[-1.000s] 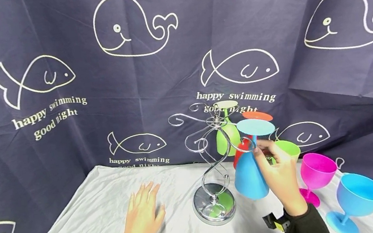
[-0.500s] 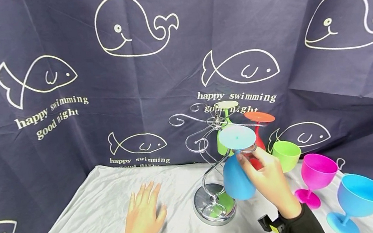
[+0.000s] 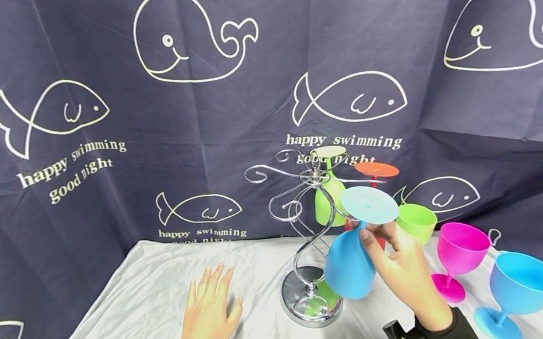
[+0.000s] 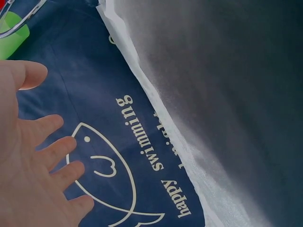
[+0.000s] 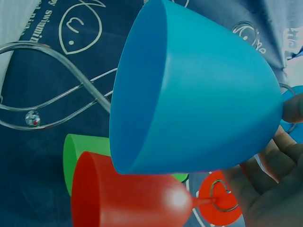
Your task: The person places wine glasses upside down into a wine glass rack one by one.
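Observation:
My right hand [image 3: 405, 266] pinches a blue plastic goblet [image 3: 350, 265] near its stem. The goblet is upside down and tilted, its pale foot [image 3: 370, 205] up and to the right. It overlaps the front of a chrome goblet rack [image 3: 314, 308]. In the right wrist view, a metal curl shows by the blue foot at the right edge. A green goblet [image 3: 328, 208] and a red goblet [image 5: 137, 198] hang upside down from the rack behind the blue one. My left hand [image 3: 210, 317] lies palm down on the white cloth, fingers spread, left of the rack.
On the right stand three upright goblets: a green one [image 3: 417, 223], a magenta one [image 3: 462, 250] and a blue one [image 3: 524, 284]. Bare curled rack arms [image 3: 256, 174] reach out to the left. A dark printed curtain [image 3: 222, 113] hangs behind the white-covered table [image 3: 129, 305].
My right hand has carried the blue goblet left toward the rack's front arm, then back right, and the goblet is now more tilted. My left hand has stayed put.

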